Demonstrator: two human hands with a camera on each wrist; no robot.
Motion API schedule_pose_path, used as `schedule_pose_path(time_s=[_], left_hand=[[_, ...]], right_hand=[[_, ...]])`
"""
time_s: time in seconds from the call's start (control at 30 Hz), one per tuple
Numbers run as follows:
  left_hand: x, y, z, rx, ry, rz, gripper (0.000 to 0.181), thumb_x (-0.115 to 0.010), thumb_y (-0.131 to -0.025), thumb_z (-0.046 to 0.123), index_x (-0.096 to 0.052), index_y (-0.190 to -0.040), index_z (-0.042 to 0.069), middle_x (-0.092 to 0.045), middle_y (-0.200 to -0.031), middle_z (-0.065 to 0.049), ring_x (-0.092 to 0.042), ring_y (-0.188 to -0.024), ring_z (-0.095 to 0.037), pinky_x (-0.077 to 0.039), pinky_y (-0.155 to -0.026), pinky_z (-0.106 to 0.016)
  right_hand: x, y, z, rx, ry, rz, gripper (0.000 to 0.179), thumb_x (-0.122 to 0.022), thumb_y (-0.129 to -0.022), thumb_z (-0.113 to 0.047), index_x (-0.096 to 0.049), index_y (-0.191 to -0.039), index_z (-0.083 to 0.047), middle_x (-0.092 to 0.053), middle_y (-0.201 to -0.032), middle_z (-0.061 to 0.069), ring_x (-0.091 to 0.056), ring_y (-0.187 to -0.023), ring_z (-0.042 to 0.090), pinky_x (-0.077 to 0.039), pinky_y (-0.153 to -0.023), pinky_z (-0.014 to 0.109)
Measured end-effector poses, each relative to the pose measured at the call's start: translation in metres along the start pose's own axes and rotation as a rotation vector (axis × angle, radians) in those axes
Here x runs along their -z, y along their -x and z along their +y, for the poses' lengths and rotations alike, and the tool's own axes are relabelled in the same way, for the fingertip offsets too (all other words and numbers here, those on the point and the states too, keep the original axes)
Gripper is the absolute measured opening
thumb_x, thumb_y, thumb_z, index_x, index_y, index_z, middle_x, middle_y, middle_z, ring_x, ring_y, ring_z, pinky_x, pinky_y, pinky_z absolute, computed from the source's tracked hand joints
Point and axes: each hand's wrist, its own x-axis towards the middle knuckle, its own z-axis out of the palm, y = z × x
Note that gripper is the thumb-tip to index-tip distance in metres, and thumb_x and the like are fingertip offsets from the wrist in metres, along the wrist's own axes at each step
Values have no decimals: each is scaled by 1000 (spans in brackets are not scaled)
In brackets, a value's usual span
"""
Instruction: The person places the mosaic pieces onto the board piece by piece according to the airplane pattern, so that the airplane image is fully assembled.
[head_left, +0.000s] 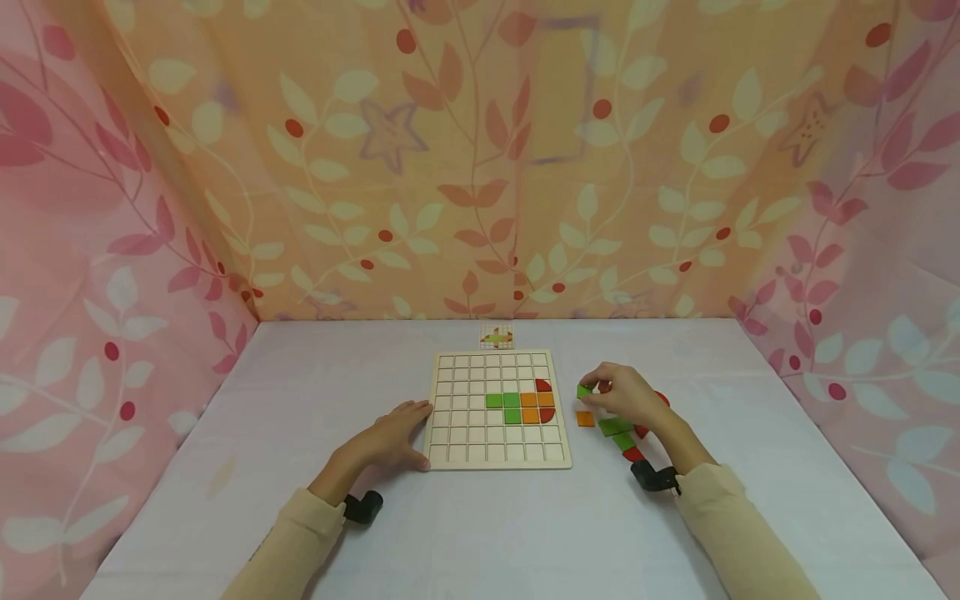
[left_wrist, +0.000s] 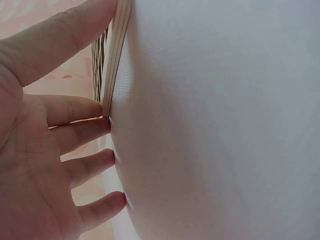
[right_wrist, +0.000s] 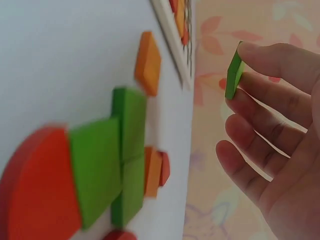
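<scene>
Your right grip pinches a green tile, apparently by its edges; lower it level, your spread left hand steadying the grid board.

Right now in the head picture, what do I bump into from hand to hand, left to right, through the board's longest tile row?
Left hand, bare wooden grid board squares, two green square tiles, two orange square tiles, pinched green tile, right hand.
</scene>
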Motion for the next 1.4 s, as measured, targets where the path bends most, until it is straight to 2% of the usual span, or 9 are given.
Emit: schedule_pose_path(time_s=[0.27,0.57,0.8,1.0,1.4], left_hand=[[-1,0,0,-3,1,4,95,-86,-72,28,-36,-149,3,-33,-158,-14,-22,-149,-37,-23,-116,-60],[0,0,0,1,10,1,96,-86,-72,28,-36,-150,4,-33,-158,-14,-21,-149,-37,-22,-117,-60],[1,0,1,3,10,-1,96,-86,-72,28,-36,-150,4,-33,-158,-14,-21,-149,-37,-23,-116,-61],[1,1,0,-1,0,-1,95,-86,-72,28,-36,-150,4,-33,-158,-15,-22,-149,-38,-23,-116,-61],[1,1,0,-14,7,1,95,-86,-72,27,-36,-149,2,-34,-157,-16,-22,-148,-39,-24,-116,-61]], right_hand=[[-10,-10,-19,33,-5,-3,22,-76,-82,-16,-74,-102,-6,-68,-93,4,-54,-83,17,-47,-69,25],[-21,-22,-38,63,-12,-23,21,-75,-83,-16,-74,-101,-5,-68,-93,5,-56,-86,24,-47,-72,29],[-34,-31,-48,87,-8,-37,22,-78,-81,-19,-75,-99,-6,-67,-92,3,-58,-86,25,-46,-72,28],[-45,-36,-58,93,3,-53,23,-78,-81,-21,-75,-100,-8,-67,-92,1,-56,-86,18,-48,-78,31],[-66,-50,-76,177,68,-87,20,-77,-82,-19,-75,-99,-8,-67,-89,-2,-59,-84,12,-51,-76,28]])
